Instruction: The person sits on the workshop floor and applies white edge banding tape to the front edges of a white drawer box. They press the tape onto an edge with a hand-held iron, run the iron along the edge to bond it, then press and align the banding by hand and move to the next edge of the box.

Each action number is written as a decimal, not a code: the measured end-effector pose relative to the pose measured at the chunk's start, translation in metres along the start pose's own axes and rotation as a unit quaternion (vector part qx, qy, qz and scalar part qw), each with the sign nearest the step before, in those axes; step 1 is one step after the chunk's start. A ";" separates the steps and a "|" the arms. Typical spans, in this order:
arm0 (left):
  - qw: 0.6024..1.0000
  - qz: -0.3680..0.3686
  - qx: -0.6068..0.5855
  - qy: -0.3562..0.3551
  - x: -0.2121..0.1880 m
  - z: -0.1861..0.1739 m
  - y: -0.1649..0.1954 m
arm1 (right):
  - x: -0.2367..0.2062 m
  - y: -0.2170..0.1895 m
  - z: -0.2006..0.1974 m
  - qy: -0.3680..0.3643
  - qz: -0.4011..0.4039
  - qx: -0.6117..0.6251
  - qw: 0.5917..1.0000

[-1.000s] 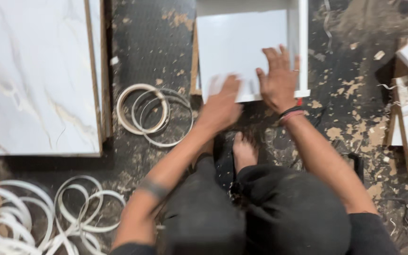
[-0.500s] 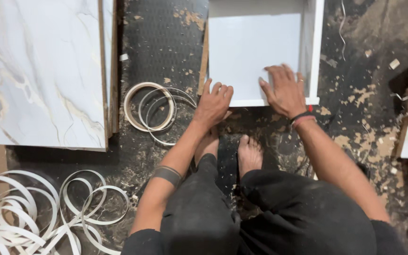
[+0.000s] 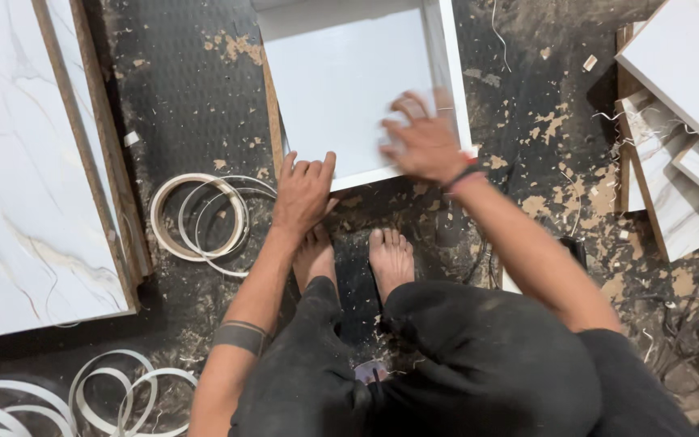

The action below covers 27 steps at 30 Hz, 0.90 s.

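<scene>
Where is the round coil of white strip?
In the head view, the coil of white strip lies on the dusty floor, just beside the left hand, between the marbled board and the white box.

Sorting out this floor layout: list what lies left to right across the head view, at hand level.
Marble-look board → coil of white edge strip → left hand → white panel → right hand → stacked marble-look boards.

Floor (image 3: pixel 188 73): I see dark, textured ground scattered with sawdust.
Centre: white box panel (image 3: pixel 349 81) lies flat.
Left: marble-patterned board (image 3: pixel 18 162), coiled edge banding (image 3: pixel 200 217).
Right: stacked boards (image 3: pixel 681 105).
</scene>
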<state>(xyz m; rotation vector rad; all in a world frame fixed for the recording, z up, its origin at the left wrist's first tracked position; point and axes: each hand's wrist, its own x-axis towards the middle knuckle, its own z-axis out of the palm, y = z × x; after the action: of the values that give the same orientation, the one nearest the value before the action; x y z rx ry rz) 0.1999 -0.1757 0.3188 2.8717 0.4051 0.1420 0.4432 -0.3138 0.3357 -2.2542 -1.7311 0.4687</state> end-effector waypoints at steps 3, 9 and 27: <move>0.998 0.024 -0.017 0.062 0.002 -0.004 0.001 | -0.028 0.048 -0.002 0.155 0.014 -0.184 0.971; 0.991 -0.015 -0.096 0.088 0.000 -0.009 0.011 | -0.035 0.107 0.044 0.289 0.197 0.411 0.842; 0.989 -0.011 -0.126 0.080 -0.010 -0.019 0.014 | -0.144 0.079 -0.012 0.102 0.342 0.569 0.741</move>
<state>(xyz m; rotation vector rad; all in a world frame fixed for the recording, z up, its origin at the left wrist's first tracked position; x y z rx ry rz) 0.1920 -0.1874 0.3400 2.6145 0.4168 0.3924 0.4831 -0.4736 0.3295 -1.7114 -0.1680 1.0063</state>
